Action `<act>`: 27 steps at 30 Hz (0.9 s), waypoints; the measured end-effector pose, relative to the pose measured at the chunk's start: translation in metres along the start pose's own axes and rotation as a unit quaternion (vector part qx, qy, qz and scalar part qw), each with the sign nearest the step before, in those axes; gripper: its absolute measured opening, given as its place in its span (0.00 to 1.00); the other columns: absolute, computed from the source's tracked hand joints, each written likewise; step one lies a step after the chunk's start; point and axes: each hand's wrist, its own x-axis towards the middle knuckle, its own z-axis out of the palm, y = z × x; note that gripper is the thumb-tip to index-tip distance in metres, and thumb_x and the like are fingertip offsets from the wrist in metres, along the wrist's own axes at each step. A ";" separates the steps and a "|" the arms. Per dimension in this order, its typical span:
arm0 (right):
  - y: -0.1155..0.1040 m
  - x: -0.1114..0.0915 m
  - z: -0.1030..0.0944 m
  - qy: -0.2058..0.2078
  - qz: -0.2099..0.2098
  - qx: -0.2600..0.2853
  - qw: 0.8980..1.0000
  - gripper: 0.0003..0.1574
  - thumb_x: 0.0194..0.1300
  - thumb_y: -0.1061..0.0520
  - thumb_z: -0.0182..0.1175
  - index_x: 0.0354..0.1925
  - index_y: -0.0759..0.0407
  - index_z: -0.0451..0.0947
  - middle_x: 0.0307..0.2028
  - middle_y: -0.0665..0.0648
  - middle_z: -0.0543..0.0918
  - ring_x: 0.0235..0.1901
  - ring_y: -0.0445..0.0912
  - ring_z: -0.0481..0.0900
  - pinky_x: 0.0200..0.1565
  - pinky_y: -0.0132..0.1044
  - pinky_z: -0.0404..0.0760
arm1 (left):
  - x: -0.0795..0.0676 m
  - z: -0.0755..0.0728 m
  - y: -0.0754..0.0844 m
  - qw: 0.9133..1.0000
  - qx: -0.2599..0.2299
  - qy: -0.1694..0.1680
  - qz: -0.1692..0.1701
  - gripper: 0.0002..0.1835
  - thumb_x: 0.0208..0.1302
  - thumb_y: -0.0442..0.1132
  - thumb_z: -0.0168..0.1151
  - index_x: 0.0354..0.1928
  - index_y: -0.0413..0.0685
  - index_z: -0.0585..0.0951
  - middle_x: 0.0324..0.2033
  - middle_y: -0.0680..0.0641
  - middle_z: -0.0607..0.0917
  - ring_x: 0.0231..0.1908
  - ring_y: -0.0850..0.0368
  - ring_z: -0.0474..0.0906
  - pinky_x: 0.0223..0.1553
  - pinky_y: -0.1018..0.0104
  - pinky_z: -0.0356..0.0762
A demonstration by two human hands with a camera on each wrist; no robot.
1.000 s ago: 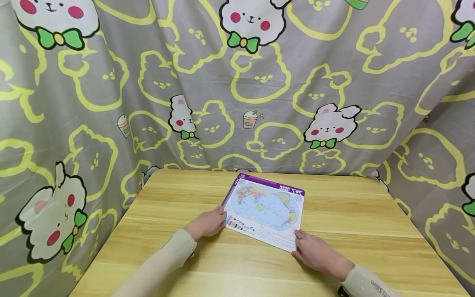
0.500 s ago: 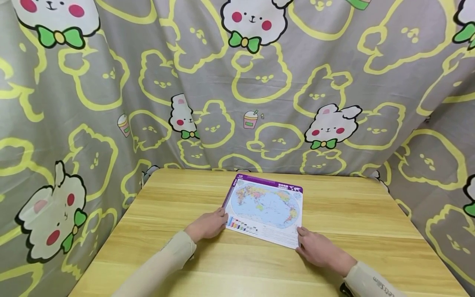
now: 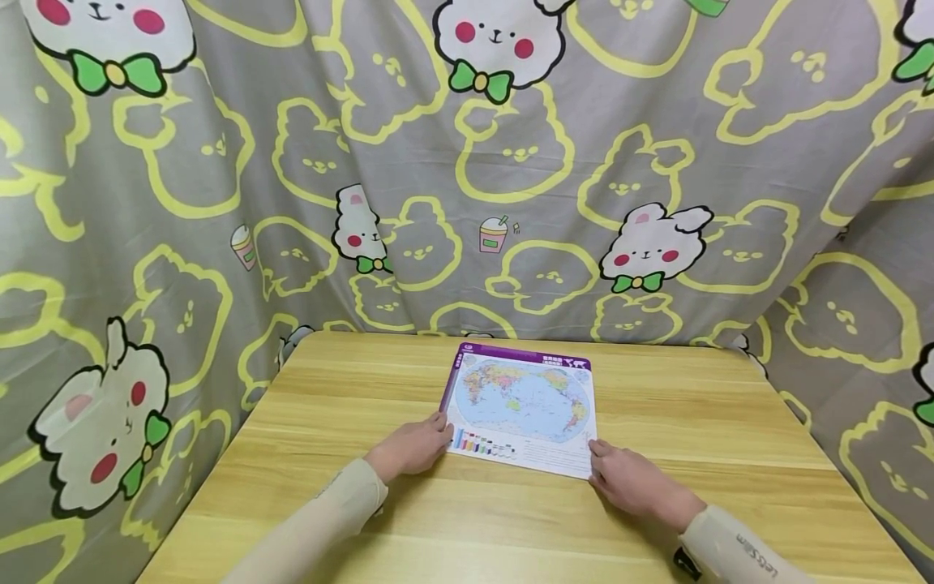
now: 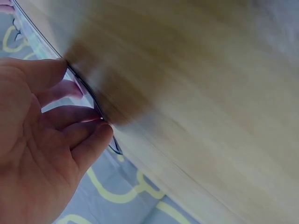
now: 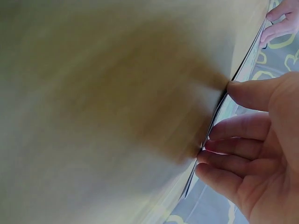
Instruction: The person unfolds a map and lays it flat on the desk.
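Observation:
A rectangular world map sheet (image 3: 522, 405) with a purple top border lies on the wooden table in the head view, tilted slightly clockwise. My left hand (image 3: 412, 446) touches its left edge near the lower corner, and my right hand (image 3: 633, 478) touches the right edge near the other lower corner. In the left wrist view, the thumb and fingertips of the left hand (image 4: 46, 126) meet the thin dark edge of the sheet. The right wrist view has the right hand (image 5: 254, 144) likewise against the edge, thumb apart from the fingers.
The light wood table (image 3: 467, 527) reaches back to a grey curtain (image 3: 409, 162) printed with yellow outlines and white rabbits. The curtain also hangs along the left and right sides.
The map sheet has turned counterclockwise, so its lower edge lies more level. My right hand has moved slightly away from me and to the right; the left hand has shifted slightly right.

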 end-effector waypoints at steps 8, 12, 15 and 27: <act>0.007 0.002 -0.001 0.001 0.006 0.004 1.000 0.10 0.59 0.59 0.63 0.25 0.63 0.77 0.49 0.76 0.76 0.43 0.66 0.79 0.43 0.53 0.80 | -0.001 0.000 0.006 0.998 0.056 0.000 0.017 0.19 0.72 0.39 0.49 0.60 0.40 0.73 0.59 0.36 0.72 0.60 0.46 0.69 0.55 0.59 0.74; 0.011 0.004 0.000 0.002 0.008 0.000 1.000 0.10 0.59 0.59 0.64 0.25 0.63 0.77 0.49 0.75 0.77 0.43 0.66 0.80 0.43 0.53 0.80 | -0.004 -0.002 0.009 0.998 0.060 -0.004 0.018 0.19 0.72 0.40 0.49 0.61 0.42 0.73 0.60 0.37 0.72 0.60 0.47 0.70 0.54 0.60 0.75; 0.015 0.005 0.001 0.009 0.003 -0.001 1.000 0.09 0.59 0.60 0.64 0.26 0.63 0.78 0.48 0.75 0.77 0.43 0.65 0.80 0.43 0.53 0.80 | -0.004 -0.002 0.010 0.997 0.068 0.000 0.022 0.19 0.72 0.40 0.50 0.61 0.44 0.74 0.58 0.39 0.73 0.58 0.49 0.72 0.52 0.62 0.76; 0.029 0.009 0.002 0.035 -0.014 0.003 0.999 0.10 0.58 0.62 0.63 0.22 0.60 0.76 0.46 0.73 0.79 0.38 0.63 0.82 0.38 0.50 0.82 | -0.005 0.001 0.016 0.997 0.061 0.019 0.034 0.17 0.71 0.41 0.51 0.58 0.46 0.77 0.53 0.43 0.78 0.55 0.53 0.74 0.49 0.64 0.78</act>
